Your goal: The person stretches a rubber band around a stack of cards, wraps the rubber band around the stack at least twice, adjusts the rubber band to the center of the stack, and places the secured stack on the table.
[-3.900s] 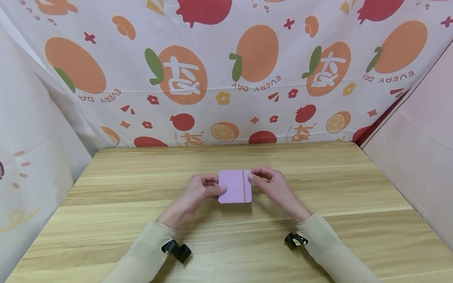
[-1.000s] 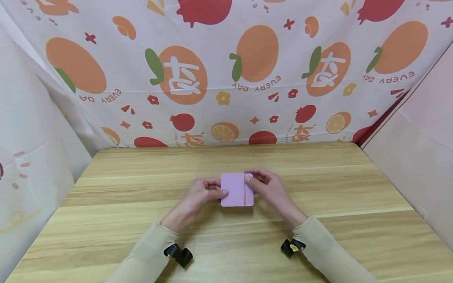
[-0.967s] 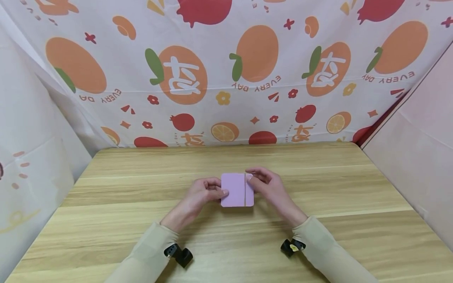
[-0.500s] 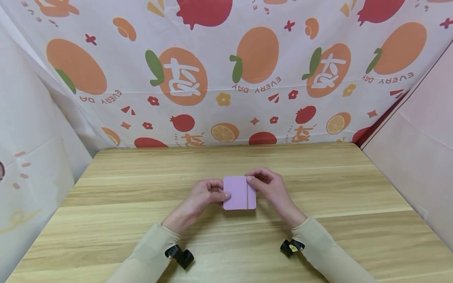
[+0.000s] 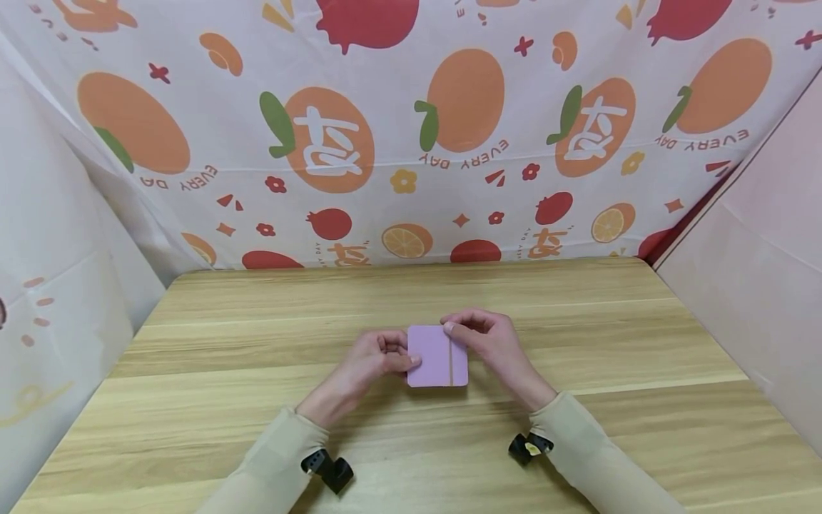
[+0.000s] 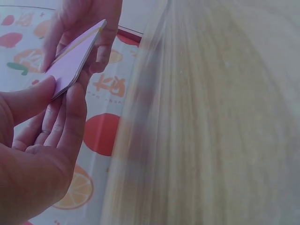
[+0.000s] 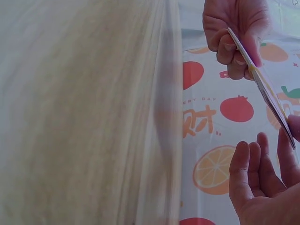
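A small square lilac notebook [image 5: 429,360] with rounded corners is held above the table, with a narrow brown elastic band [image 5: 451,364] running across its cover near the right side. My left hand [image 5: 375,360] grips its left edge, thumb on the cover and fingers behind. At the top edge, my right hand [image 5: 491,339] pinches the notebook where the band meets it, the thumb covering the band's upper end. In the left wrist view the notebook [image 6: 75,61] appears tilted, with thin layered edges. The right wrist view shows the notebook [image 7: 265,89] nearly edge-on.
A light wooden table [image 5: 411,457] lies beneath both hands. Behind it hangs a white cloth [image 5: 398,128] printed with fruit, and pale cloth sides [image 5: 751,264] stand left and right. Black wrist cameras [image 5: 327,469] sit on both sleeves.
The notebook has shifted slightly toward me and to the right, with my left hand moving along. My right thumb has gone from beside the band onto its upper end.
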`<action>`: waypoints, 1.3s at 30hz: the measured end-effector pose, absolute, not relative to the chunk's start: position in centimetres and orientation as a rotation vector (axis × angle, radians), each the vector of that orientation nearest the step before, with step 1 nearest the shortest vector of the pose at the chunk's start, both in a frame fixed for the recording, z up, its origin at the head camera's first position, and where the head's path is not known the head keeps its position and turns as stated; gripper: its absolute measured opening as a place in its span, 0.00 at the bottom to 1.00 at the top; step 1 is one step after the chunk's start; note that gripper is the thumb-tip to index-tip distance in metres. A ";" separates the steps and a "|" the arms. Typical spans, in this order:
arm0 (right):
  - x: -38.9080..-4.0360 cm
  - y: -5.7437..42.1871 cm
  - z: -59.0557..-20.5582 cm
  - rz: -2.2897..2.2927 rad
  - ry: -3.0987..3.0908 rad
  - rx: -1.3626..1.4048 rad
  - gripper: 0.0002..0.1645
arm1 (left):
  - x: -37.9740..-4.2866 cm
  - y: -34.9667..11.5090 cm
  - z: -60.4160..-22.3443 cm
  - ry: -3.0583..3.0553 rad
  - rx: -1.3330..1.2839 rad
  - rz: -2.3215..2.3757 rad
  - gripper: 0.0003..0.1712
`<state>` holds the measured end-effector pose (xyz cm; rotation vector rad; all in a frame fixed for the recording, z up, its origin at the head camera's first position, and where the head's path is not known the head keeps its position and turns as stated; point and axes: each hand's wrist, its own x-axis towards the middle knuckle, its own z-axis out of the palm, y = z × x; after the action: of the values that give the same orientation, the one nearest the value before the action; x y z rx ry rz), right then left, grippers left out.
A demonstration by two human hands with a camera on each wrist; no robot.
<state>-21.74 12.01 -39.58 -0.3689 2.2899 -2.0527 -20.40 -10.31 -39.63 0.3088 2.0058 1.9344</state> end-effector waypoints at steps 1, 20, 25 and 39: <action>-21.7 12.0 -39.6 -2.042 2.301 -0.371 0.14 | -20.4 -10.3 -39.6 2.014 0.311 1.927 0.06; -21.5 11.9 -39.5 -2.041 2.268 -0.290 0.18 | -20.5 -10.2 -39.9 2.004 0.246 1.989 0.07; -21.5 11.9 -39.8 -2.033 2.194 -0.303 0.20 | -20.8 -10.7 -39.7 2.005 0.221 2.036 0.06; -21.4 12.1 -40.3 -1.726 2.167 -0.457 0.18 | -21.0 -11.8 -38.9 2.042 0.131 2.044 0.08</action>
<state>-21.35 12.13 -40.30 -0.4574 2.1666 -1.7260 -21.04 -11.85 -38.85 0.1311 2.0416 2.0443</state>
